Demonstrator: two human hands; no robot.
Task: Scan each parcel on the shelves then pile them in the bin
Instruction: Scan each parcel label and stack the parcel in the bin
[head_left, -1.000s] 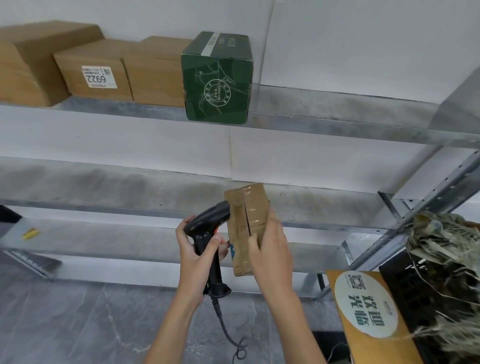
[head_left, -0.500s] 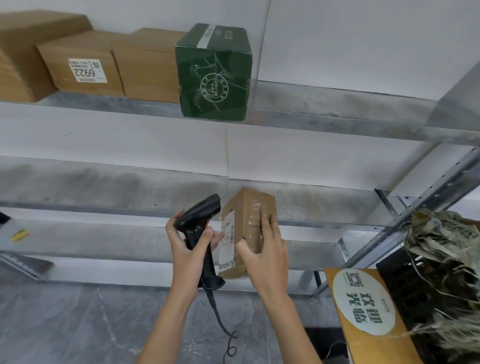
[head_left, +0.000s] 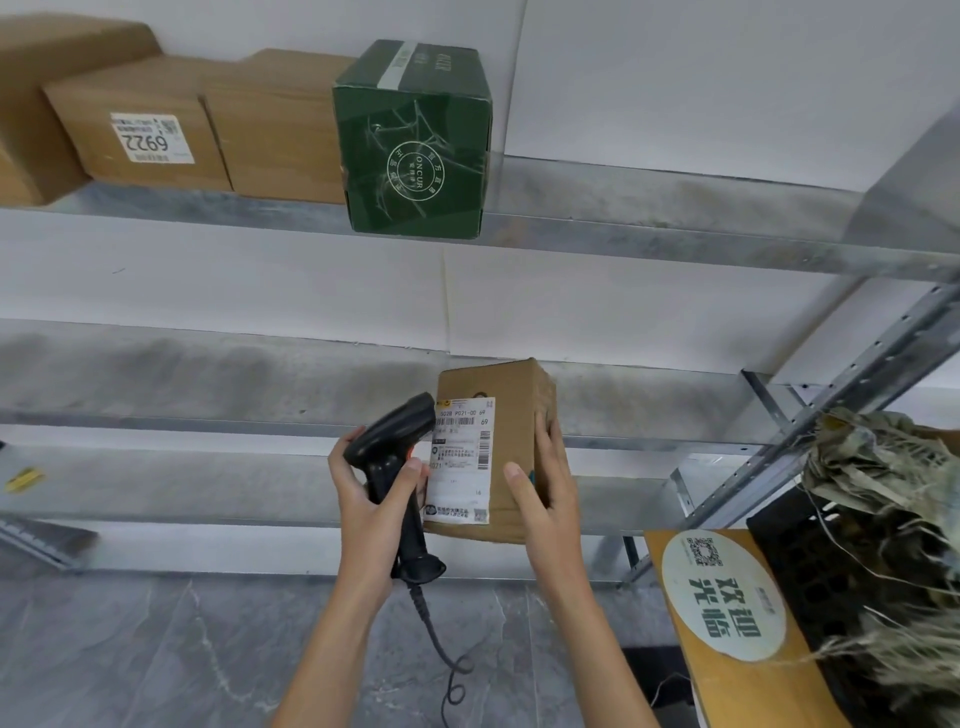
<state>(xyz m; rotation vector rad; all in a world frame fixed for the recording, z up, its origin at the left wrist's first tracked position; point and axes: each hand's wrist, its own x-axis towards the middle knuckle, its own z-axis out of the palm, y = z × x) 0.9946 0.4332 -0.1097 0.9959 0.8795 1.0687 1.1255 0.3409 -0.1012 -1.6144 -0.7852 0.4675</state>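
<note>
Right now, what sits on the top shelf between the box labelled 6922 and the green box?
In the head view, one plain brown cardboard box stands between the 6922 box and the green box.

Upright brown labelled parcel (head_left: 511, 447) beside black scanner (head_left: 395, 457), label facing camera.

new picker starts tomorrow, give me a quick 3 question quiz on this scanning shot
1. True or false: the left hand grips the barcode scanner.
2. Which side of the small parcel faces the camera? A) a taped seam B) the white shipping label C) a green printed face
3. Fill in: the green box sits on the ____ shelf.

Key: 1 true; 2 B; 3 top. The right hand holds the parcel beside the scanner head.
</note>
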